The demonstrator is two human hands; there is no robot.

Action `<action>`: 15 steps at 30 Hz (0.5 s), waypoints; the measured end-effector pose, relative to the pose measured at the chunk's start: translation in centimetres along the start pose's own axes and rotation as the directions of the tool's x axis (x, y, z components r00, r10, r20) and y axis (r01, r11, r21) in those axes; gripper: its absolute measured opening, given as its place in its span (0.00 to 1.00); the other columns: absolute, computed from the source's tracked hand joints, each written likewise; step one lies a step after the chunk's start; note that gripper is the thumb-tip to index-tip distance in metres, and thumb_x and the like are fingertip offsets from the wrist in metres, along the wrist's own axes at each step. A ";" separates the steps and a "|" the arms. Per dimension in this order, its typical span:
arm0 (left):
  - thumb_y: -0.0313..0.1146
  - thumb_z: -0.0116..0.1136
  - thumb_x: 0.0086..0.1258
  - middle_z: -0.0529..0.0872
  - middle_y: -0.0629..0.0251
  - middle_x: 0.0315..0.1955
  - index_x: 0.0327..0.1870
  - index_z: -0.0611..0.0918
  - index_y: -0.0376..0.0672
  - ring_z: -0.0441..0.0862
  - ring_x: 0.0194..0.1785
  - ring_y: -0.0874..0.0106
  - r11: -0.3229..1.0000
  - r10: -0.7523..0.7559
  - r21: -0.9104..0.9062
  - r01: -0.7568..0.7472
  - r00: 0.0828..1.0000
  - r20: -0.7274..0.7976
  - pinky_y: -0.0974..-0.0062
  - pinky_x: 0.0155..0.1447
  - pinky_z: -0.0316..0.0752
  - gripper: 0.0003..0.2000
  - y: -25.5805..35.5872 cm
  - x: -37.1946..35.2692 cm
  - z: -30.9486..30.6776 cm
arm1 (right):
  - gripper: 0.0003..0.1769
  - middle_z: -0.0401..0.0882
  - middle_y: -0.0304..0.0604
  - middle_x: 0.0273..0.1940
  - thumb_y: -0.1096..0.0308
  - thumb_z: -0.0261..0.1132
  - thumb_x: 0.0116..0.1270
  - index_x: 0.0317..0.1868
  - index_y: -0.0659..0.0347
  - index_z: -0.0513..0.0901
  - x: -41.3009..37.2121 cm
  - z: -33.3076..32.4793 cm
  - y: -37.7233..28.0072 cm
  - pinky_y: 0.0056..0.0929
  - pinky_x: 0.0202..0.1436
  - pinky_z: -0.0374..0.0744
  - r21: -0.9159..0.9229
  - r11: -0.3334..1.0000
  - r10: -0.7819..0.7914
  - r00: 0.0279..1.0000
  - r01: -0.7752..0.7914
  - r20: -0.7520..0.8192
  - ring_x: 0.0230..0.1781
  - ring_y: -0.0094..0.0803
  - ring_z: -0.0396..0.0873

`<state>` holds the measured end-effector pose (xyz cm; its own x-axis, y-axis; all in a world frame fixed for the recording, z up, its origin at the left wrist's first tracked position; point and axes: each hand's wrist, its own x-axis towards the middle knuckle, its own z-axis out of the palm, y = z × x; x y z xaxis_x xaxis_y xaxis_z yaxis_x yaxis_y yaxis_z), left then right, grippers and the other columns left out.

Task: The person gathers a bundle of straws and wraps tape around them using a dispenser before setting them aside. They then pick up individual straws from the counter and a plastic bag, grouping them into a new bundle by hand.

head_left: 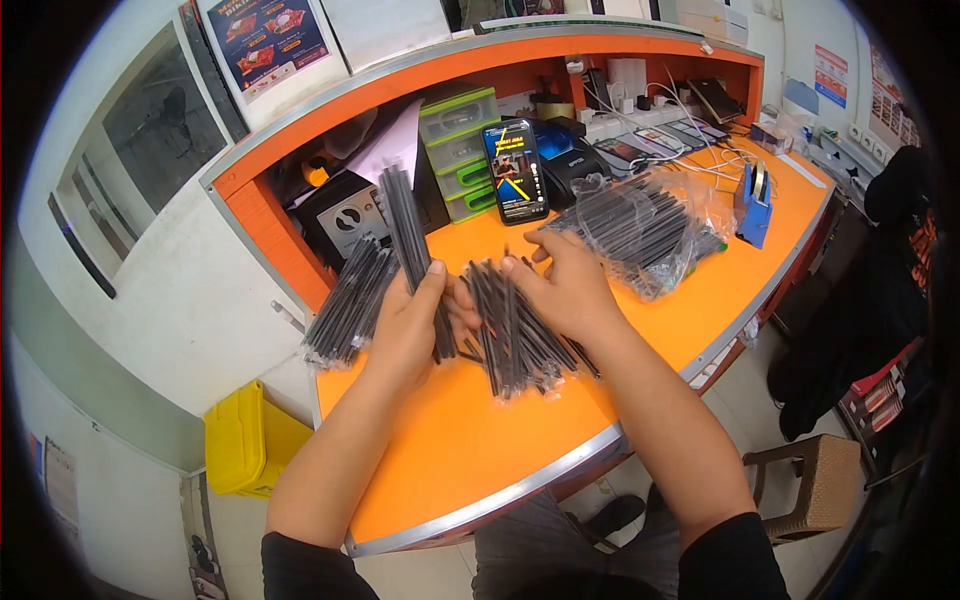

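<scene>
My left hand (408,325) is wrapped around an upright bundle of black straws (404,225), which appear to be in clear wrappers. My right hand (570,288) is over a loose pile of similar straws (530,345), its thumb and forefinger at the top of one straw (509,300). Its other fingers are curled and partly hidden. Left of my left hand, another heap of wrapped straws (350,305) lies on the orange counter (450,450). A clear plastic bag (655,235) full of black straws rests beyond my right hand.
A phone (516,172) stands upright at the back, beside green-edged drawers (458,150) and a black device (570,160). Cables and several phones (660,140) lie at back right, near a blue tape dispenser (752,205). A yellow bin (250,440) and brown stool (815,485) stand below.
</scene>
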<state>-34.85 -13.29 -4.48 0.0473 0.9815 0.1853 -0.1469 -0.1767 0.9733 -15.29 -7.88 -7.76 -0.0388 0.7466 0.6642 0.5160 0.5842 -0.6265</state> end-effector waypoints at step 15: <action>0.48 0.44 0.85 0.64 0.57 0.72 0.66 0.68 0.49 0.52 0.78 0.66 0.971 0.189 -0.157 -0.180 0.981 0.045 0.58 0.81 0.44 0.18 -1.5 -0.8 2.1 | 0.19 0.80 0.63 0.49 0.67 0.57 0.73 0.61 0.65 0.71 -1.9 0.1 -4.9 0.51 0.54 0.76 0.329 0.934 -0.268 0.880 0.137 0.392 0.51 0.63 0.79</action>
<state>-32.57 -13.97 -5.75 0.0634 0.9262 0.3718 -0.3066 -0.3364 0.8904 -17.81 -12.08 -6.01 -0.5080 0.6256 0.5920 0.1953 0.7531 -0.6283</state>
